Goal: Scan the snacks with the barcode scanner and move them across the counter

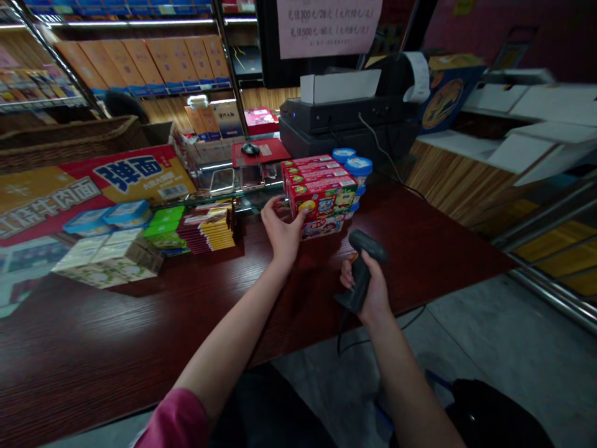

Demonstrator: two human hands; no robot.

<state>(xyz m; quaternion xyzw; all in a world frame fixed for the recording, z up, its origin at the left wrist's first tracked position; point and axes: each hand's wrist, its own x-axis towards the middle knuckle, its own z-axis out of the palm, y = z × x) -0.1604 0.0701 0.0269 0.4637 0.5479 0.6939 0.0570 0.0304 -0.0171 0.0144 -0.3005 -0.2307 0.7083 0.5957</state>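
My right hand (374, 289) is wrapped around the handle of a dark barcode scanner (362, 264), its head tilted over the table's right part. My left hand (284, 227) grips the left end of the upper red snack boxes (321, 202), thumb on the front face and fingers partly hidden at the side. These boxes stand in a stacked block, with another red and white box (321, 228) beneath. Close behind on the right are stacked blue-lidded tubs (358, 167). How many boxes the left hand holds is hidden.
On the dark red table (196, 311), to the left, sit pale cartons (112, 258), blue-lidded containers (125, 213), green packs (165, 227) and yellow-edged packets (217, 227). Behind are a noodle carton (140, 174), two phones (252, 177) and a mouse (250, 149). The scanner's cord (359, 342) hangs off the front edge.
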